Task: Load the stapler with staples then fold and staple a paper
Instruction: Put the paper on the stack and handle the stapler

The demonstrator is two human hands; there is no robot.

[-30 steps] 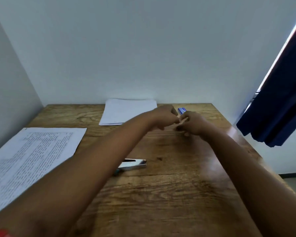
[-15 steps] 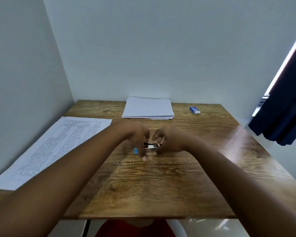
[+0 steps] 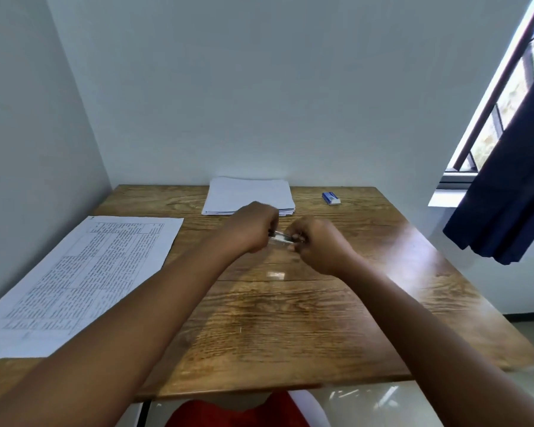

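Wooden table (image 3: 259, 334) nearest me, printed sheet (image 3: 84, 278) lying at its left side. Above the middle I see my left hand (image 3: 250, 231) and right hand (image 3: 318, 245) both curled round the small metal stapler (image 3: 280, 237), lifted off the wood. Beyond lie a white paper stack (image 3: 248, 195) and the blue staple box (image 3: 331, 198).

Both hands (image 3: 290, 238) have lifted the stapler (image 3: 280, 237) off the table (image 3: 290, 318), raised between them.
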